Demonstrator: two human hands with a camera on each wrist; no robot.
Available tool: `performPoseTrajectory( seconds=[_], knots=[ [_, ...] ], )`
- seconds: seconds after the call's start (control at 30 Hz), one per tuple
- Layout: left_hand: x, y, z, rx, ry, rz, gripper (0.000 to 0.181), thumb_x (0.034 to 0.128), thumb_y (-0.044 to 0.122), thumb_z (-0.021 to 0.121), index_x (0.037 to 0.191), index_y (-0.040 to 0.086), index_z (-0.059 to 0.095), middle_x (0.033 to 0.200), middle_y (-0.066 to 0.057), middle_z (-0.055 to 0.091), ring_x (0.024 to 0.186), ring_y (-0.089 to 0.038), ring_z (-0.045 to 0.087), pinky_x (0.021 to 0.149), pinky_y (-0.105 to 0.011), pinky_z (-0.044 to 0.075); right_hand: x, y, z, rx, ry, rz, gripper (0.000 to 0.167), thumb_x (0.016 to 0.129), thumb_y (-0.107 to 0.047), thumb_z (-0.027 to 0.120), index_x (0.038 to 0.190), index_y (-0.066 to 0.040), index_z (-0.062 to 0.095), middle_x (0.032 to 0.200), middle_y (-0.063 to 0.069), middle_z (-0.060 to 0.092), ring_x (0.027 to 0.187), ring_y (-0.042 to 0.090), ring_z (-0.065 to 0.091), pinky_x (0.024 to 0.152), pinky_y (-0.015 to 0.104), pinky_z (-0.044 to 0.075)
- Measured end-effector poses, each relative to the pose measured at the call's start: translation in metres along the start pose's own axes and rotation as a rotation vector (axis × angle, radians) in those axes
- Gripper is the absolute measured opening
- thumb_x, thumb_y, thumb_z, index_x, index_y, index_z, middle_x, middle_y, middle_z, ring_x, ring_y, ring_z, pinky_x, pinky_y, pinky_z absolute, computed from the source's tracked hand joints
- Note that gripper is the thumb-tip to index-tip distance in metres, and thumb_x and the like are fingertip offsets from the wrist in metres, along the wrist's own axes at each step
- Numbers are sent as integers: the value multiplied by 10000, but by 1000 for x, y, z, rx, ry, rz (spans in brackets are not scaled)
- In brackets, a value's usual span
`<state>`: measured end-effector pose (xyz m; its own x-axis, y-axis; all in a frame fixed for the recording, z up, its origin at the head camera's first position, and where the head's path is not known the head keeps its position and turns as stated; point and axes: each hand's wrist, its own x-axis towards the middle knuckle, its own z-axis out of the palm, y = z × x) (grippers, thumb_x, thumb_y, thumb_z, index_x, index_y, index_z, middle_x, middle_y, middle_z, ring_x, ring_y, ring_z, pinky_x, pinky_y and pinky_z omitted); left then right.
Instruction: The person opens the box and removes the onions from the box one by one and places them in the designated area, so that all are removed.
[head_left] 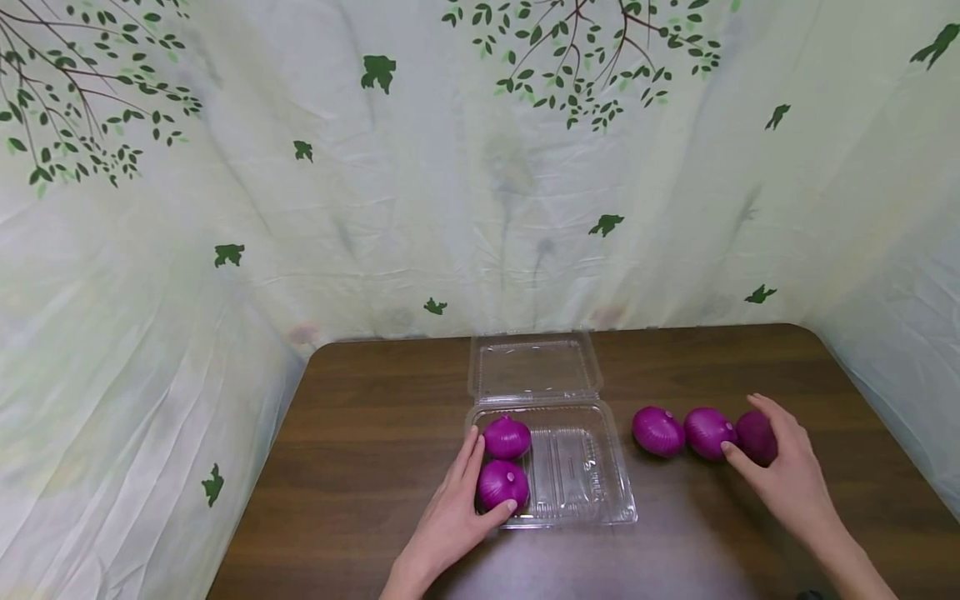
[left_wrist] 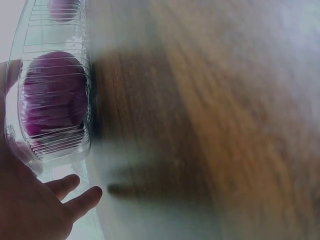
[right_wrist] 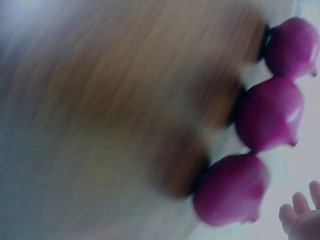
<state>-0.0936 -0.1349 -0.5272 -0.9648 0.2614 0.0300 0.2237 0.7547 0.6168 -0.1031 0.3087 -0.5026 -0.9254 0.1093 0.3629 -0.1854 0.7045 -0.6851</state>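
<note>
Two purple onions (head_left: 507,437) sit one above the other along the left side of a clear plastic container (head_left: 566,479), lower centre of the head view; its lid (head_left: 534,367) lies folded back toward the top of the frame. The left hand (head_left: 450,512) is at the container's left edge, unclenched, its fingers straight and its thumb over the lower onion (head_left: 503,483). At lower right, three more purple onions (head_left: 658,432) stand in a row. The right hand (head_left: 791,471) hangs around the rightmost onion (head_left: 757,438), loosely spread and grasping nothing; its thumb tip overlaps the middle onion (head_left: 707,430), and contact there is unclear. Brown wood-grain tabletop (head_left: 375,433) lies beneath. Behind it hangs a pale curtain (head_left: 405,192) with printed branches (head_left: 92,87) at upper left and top centre.
</note>
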Motion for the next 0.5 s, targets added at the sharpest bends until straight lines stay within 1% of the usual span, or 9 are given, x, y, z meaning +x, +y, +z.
performPoseTrajectory(
  seconds=[0.07,0.1,0.13,0.2,0.27,0.3,0.37,0.5],
  knots=[
    [0,0,0,1,3,5,991,843,648,638,1592,199,168,1648,66,49,1444,-299,263,1032,-607,357,1,-7,6,12,1,-34,745,829,-109,784,1483,-110,426,1487,181,407,1322,398,351,1069,473,292],
    [0,0,-1,1,4,8,991,844,643,641,1592,195,170,1648,61,53,1444,-299,263,1031,-606,358,1,-10,8,21,1,-48,746,823,-101,789,1480,-128,436,1484,164,415,1343,337,349,1094,369,273],
    [0,0,-1,1,5,10,990,844,638,644,1592,192,172,1649,57,56,1444,-298,262,1031,-606,359,2,-14,11,32,3,-57,745,817,-96,796,1474,-148,449,1479,148,427,1350,262,354,1084,262,261],
    [0,0,-1,1,5,11,990,844,634,648,1591,191,172,1648,58,56,1446,-296,258,1032,-605,358,2,-23,17,47,1,-70,743,809,-100,807,1463,-189,468,1471,105,448,1326,110,375,995,90,240],
    [0,0,-1,2,5,11,991,843,631,651,1591,191,173,1648,60,55,1447,-294,257,1035,-602,357,2,-32,22,68,-15,-80,736,805,-107,814,1451,-216,480,1468,76,457,1310,9,364,955,54,248],
    [0,0,-1,3,4,9,992,842,634,649,1592,194,171,1648,65,52,1447,-292,256,1036,-601,355,2,-37,24,82,-24,-84,731,804,-109,816,1445,-223,485,1466,66,459,1302,-10,363,948,51,253],
    [0,0,0,4,6,8,992,842,635,649,1591,195,172,1647,70,50,1446,-293,257,1037,-603,353,1,-46,30,94,-51,-93,727,812,-120,812,1448,-234,477,1471,53,457,1311,-14,357,959,59,248],
    [0,-1,0,3,4,5,993,840,636,649,1592,199,170,1648,66,53,1447,-294,254,1036,-608,352,-1,-62,42,111,-86,-132,723,810,-118,814,1443,-226,480,1467,59,461,1348,25,337,1001,77,221]
  ],
)
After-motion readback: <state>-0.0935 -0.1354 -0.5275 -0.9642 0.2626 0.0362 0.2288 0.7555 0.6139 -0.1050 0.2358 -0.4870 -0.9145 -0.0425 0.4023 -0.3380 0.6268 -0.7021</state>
